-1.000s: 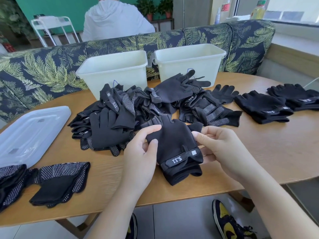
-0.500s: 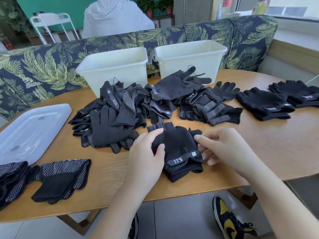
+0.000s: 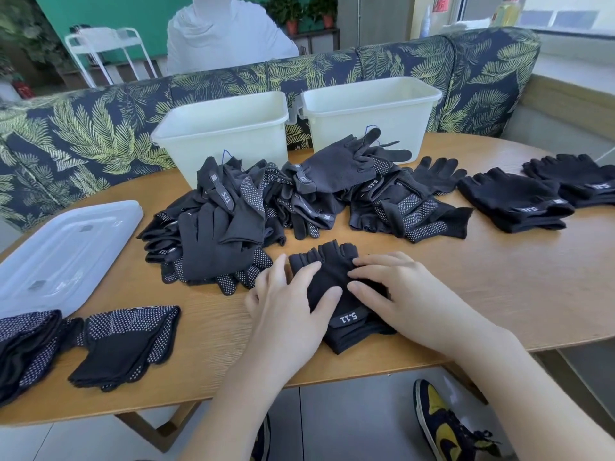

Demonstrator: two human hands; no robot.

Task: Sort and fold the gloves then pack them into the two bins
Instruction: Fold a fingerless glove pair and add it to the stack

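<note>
A black fingerless glove pair [image 3: 332, 271] with a 5.11 strap lies flat on the wooden table [image 3: 499, 294] near its front edge. My left hand [image 3: 289, 301] presses on its left side with spread fingers. My right hand [image 3: 399, 294] presses flat on its right side. Behind it sits a loose pile of black gloves [image 3: 283, 201]. Two white bins, the left bin [image 3: 226, 128] and the right bin [image 3: 372, 108], stand at the back; their insides are not visible.
Folded fingerless gloves [image 3: 512, 201] and another stack [image 3: 572, 181] lie at the right. Dotted folded gloves [image 3: 126, 344] and a further stack [image 3: 23, 347] lie front left, next to a clear lid [image 3: 63, 254]. A leaf-patterned sofa back [image 3: 100, 134] runs behind the table, with a person in white [image 3: 226, 31] beyond.
The glove pair that both hands held up and then lowered now lies flat on the table. Both hands have gone from pinching it to pressing on it.
</note>
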